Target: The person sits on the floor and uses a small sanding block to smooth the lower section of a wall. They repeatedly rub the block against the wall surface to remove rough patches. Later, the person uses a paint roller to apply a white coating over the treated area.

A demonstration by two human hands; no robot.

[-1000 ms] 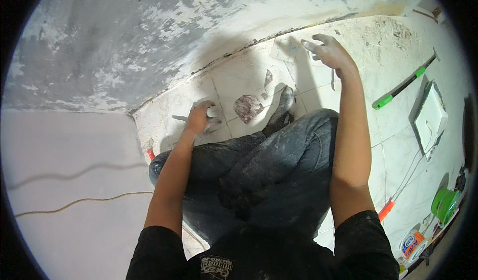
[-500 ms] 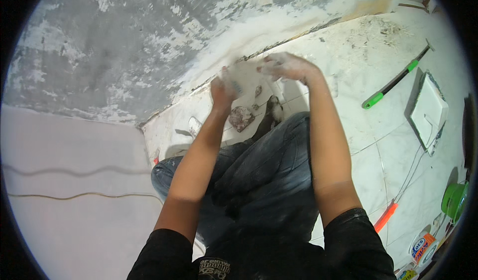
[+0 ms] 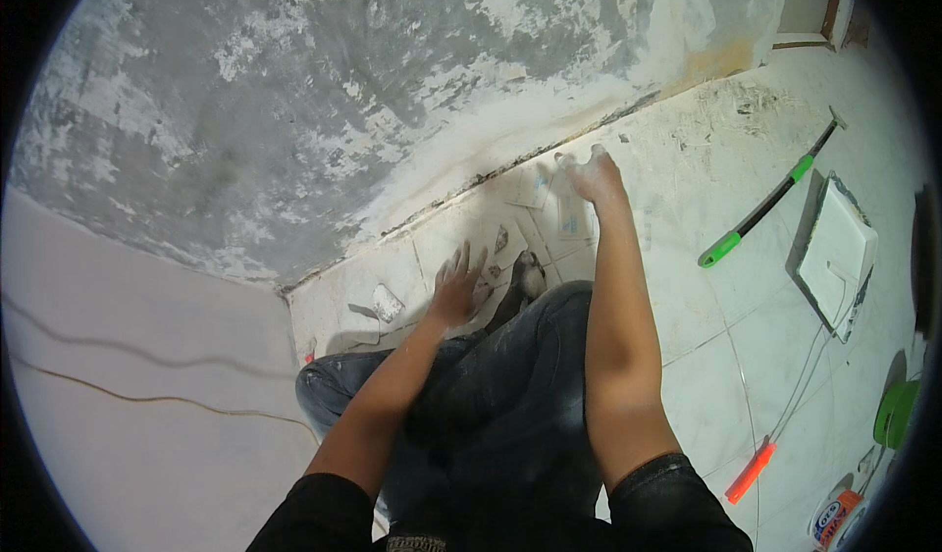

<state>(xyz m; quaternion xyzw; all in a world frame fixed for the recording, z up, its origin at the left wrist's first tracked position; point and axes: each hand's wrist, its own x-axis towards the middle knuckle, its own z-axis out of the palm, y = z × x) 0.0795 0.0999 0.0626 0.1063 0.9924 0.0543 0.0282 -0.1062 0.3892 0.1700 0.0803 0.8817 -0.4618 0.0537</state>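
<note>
My left hand (image 3: 456, 287), dusted white, is open with fingers spread over the tiled floor (image 3: 702, 356) in front of my crossed legs (image 3: 500, 395). It covers most of a dark chunk seen earlier, beside my foot (image 3: 525, 277). Small broken fragments (image 3: 501, 240) lie by its fingertips, and a white piece (image 3: 387, 303) to its left. My right hand (image 3: 589, 171), coated in white powder, is open with fingers bent, near the wall's base. Below it is a flat pale rectangular item (image 3: 572, 216).
A patchy grey wall (image 3: 245, 130) meets a plain wall (image 3: 137, 326) with a cable (image 3: 177, 407). At right lie a green-gripped pole scraper (image 3: 756, 213), paint tray (image 3: 829, 253), red-handled roller (image 3: 751, 473), green container (image 3: 893, 415) and labelled tub (image 3: 834, 518).
The view has shifted toward the grey wall. My hands, drawn together half a second ago, have separated: the left moved down over the floor, the right stayed out near the wall's base.
</note>
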